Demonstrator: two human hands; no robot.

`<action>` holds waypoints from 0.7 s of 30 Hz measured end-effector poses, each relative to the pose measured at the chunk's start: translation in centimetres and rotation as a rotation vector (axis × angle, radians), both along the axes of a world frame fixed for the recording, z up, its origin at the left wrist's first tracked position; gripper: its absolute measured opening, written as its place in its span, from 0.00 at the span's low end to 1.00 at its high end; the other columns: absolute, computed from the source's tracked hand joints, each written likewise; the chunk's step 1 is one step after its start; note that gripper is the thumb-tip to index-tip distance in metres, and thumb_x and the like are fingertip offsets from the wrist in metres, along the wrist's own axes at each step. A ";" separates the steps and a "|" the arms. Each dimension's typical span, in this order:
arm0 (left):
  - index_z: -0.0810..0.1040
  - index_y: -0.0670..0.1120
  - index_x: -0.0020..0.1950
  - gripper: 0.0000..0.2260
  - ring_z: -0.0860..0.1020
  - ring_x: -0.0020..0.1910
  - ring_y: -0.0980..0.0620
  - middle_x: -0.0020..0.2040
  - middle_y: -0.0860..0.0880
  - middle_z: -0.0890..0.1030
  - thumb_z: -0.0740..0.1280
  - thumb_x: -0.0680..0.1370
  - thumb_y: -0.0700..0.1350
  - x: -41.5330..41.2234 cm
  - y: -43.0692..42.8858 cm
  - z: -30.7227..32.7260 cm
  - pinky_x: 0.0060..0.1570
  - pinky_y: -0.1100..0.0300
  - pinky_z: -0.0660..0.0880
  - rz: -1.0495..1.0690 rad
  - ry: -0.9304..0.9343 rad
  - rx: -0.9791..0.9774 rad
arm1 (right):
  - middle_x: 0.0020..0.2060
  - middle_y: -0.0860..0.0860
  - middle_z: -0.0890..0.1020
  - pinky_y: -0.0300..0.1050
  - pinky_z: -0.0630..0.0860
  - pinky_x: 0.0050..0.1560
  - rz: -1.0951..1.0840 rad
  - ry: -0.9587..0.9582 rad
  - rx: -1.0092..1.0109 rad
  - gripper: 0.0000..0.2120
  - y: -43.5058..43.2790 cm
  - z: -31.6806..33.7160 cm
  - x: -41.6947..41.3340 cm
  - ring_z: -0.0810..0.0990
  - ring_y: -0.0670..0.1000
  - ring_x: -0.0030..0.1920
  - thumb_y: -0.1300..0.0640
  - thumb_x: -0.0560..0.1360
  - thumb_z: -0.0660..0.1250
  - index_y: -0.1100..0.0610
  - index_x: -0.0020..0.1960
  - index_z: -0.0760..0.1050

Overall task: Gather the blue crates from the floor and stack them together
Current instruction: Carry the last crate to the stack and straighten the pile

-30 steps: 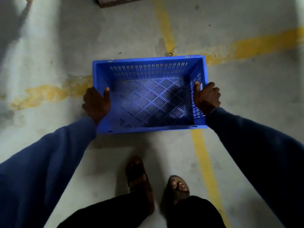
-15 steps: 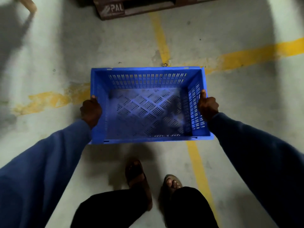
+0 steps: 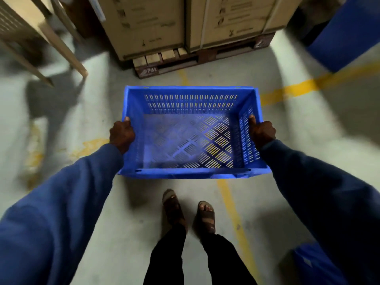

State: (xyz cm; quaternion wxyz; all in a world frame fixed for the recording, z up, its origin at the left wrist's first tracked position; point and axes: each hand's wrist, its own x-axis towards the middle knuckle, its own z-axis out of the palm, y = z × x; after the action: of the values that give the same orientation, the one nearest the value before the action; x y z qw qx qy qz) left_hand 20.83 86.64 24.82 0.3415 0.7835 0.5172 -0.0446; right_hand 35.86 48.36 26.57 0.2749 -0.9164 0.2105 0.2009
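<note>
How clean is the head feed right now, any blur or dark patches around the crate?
Head view: dim, uneven light; the floor shows bright patches and heavy shadow. The edges smear with motion blur and wide-angle bending, worst at the boxes and the blue shape top right. The crate, left hand and right hand read fairly sharp.

Light: I see a dim room, pale patches on the floor | Shadows: dark by my feet | Blur: smeared edges | Lens: corners bend outward
</note>
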 end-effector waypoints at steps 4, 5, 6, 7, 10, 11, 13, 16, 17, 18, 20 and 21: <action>0.73 0.36 0.66 0.28 0.74 0.64 0.32 0.66 0.31 0.75 0.54 0.82 0.59 -0.5 -2.9 7.7 0.63 0.46 0.70 -0.014 -0.046 0.017 | 0.67 0.66 0.74 0.52 0.70 0.62 -0.100 -0.054 0.052 0.34 -3.4 8.0 -2.3 0.74 0.66 0.65 0.35 0.79 0.55 0.64 0.67 0.70; 0.73 0.37 0.67 0.27 0.74 0.64 0.32 0.66 0.32 0.75 0.54 0.82 0.59 -0.7 -3.7 9.7 0.63 0.46 0.70 -0.020 -0.054 0.028 | 0.67 0.66 0.73 0.52 0.70 0.62 -0.117 -0.077 0.058 0.34 -4.2 10.0 -3.1 0.73 0.66 0.65 0.35 0.80 0.54 0.64 0.68 0.70; 0.73 0.37 0.67 0.26 0.74 0.65 0.32 0.67 0.32 0.74 0.54 0.82 0.58 -0.6 -4.2 11.4 0.63 0.46 0.70 -0.024 -0.060 0.034 | 0.68 0.66 0.73 0.52 0.69 0.63 -0.137 -0.100 0.062 0.33 -4.9 11.6 -3.8 0.72 0.67 0.66 0.36 0.80 0.54 0.64 0.68 0.70; 0.73 0.37 0.67 0.26 0.73 0.65 0.33 0.67 0.33 0.74 0.55 0.83 0.57 -0.7 -5.0 13.3 0.63 0.47 0.70 -0.036 -0.073 0.042 | 0.68 0.67 0.72 0.52 0.69 0.63 -0.162 -0.124 0.062 0.33 -5.9 13.4 -4.8 0.72 0.67 0.66 0.36 0.81 0.53 0.65 0.68 0.69; 0.74 0.38 0.67 0.24 0.73 0.65 0.33 0.68 0.34 0.74 0.56 0.83 0.56 -1.0 -6.8 17.8 0.62 0.48 0.70 -0.142 -0.099 0.047 | 0.69 0.66 0.72 0.54 0.68 0.64 -0.223 -0.174 0.053 0.32 -8.9 18.4 -8.1 0.71 0.67 0.67 0.38 0.82 0.52 0.64 0.70 0.67; 0.74 0.38 0.67 0.24 0.74 0.65 0.33 0.67 0.34 0.75 0.56 0.83 0.56 -1.0 -7.3 19.1 0.61 0.48 0.71 -0.185 -0.110 0.062 | 0.69 0.66 0.71 0.54 0.68 0.64 -0.241 -0.184 0.053 0.32 -9.7 19.9 -9.0 0.71 0.67 0.67 0.38 0.82 0.53 0.65 0.70 0.67; 0.76 0.39 0.66 0.22 0.75 0.63 0.33 0.66 0.34 0.76 0.57 0.83 0.55 -1.4 -9.0 22.1 0.58 0.48 0.72 -0.244 -0.179 0.073 | 0.69 0.67 0.71 0.54 0.68 0.64 -0.281 -0.234 0.051 0.32 -11.9 22.9 -11.3 0.71 0.68 0.68 0.40 0.82 0.54 0.66 0.70 0.67; 0.77 0.39 0.63 0.20 0.76 0.62 0.35 0.65 0.34 0.77 0.57 0.84 0.53 -1.6 -12.1 26.9 0.55 0.50 0.72 -0.312 -0.253 0.098 | 0.67 0.67 0.74 0.53 0.71 0.62 -0.423 -0.321 0.082 0.31 -14.7 27.1 -14.6 0.74 0.67 0.66 0.41 0.81 0.58 0.68 0.68 0.71; 0.78 0.38 0.63 0.20 0.76 0.62 0.35 0.65 0.35 0.77 0.58 0.83 0.52 -1.6 -13.3 28.4 0.53 0.51 0.72 -0.350 -0.268 0.107 | 0.66 0.66 0.76 0.52 0.72 0.60 -0.480 -0.342 0.087 0.31 -15.7 28.6 -15.9 0.75 0.66 0.65 0.41 0.80 0.60 0.68 0.67 0.73; 0.78 0.37 0.63 0.20 0.77 0.61 0.36 0.64 0.35 0.78 0.59 0.83 0.52 -1.5 -14.4 29.8 0.49 0.51 0.71 -0.398 -0.280 0.098 | 0.65 0.64 0.77 0.51 0.73 0.59 -0.534 -0.361 0.104 0.31 -16.9 29.4 -16.9 0.76 0.65 0.64 0.41 0.80 0.61 0.67 0.66 0.74; 0.78 0.36 0.62 0.21 0.78 0.60 0.36 0.62 0.34 0.79 0.60 0.83 0.52 -1.0 -17.0 31.8 0.45 0.52 0.70 -0.481 -0.322 0.079 | 0.63 0.63 0.79 0.50 0.74 0.58 -0.633 -0.374 0.112 0.30 -19.2 31.5 -19.3 0.78 0.63 0.62 0.40 0.78 0.62 0.66 0.65 0.76; 0.78 0.35 0.62 0.22 0.79 0.59 0.37 0.62 0.34 0.79 0.60 0.83 0.53 -0.6 -18.2 32.5 0.44 0.52 0.70 -0.488 -0.345 0.068 | 0.63 0.62 0.79 0.50 0.75 0.58 -0.669 -0.391 0.104 0.30 -20.3 32.3 -20.4 0.79 0.62 0.62 0.40 0.78 0.62 0.65 0.64 0.77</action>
State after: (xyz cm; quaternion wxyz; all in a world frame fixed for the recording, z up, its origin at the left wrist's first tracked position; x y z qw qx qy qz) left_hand 20.26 68.46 57.31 0.3772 0.8917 0.2489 0.0259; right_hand 15.47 28.09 58.91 0.4062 -0.8029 0.4310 -0.0678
